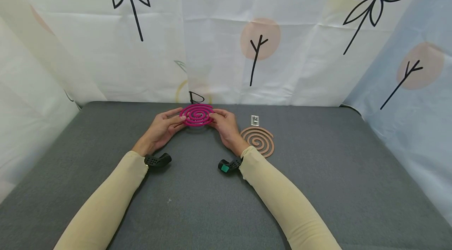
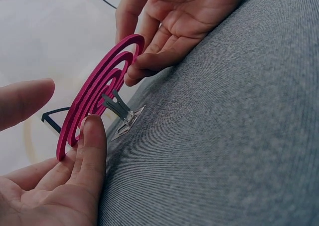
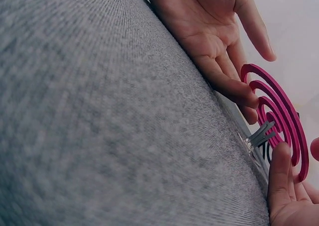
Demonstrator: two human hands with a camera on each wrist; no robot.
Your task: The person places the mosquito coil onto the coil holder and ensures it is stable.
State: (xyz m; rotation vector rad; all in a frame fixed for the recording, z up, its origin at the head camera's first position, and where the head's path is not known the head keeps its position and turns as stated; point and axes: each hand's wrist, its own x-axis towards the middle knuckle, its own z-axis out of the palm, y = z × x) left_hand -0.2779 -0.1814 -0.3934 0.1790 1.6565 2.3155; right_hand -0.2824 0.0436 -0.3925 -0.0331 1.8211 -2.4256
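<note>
A pink spiral coil (image 1: 197, 115) is held at its two sides between the hands, near the table's back edge. My left hand (image 1: 160, 130) touches the left rim with nearly straight fingers; in the left wrist view its thumb stands off the coil (image 2: 82, 104). On the opposite rim rest the fingers of my right hand (image 1: 226, 126), and the right wrist view shows that thumb apart too. Below the coil is a small metal stand (image 3: 259, 136) with upright prongs reaching toward the coil's centre; whether they touch it, I cannot tell.
On the grey table (image 1: 197, 203), a brown spiral coil (image 1: 270, 148) lies beside the right forearm, partly behind the right hand. Just beyond it sits a small silvery piece (image 1: 255, 120). A patterned white curtain (image 1: 219, 57) rises behind the table's back edge.
</note>
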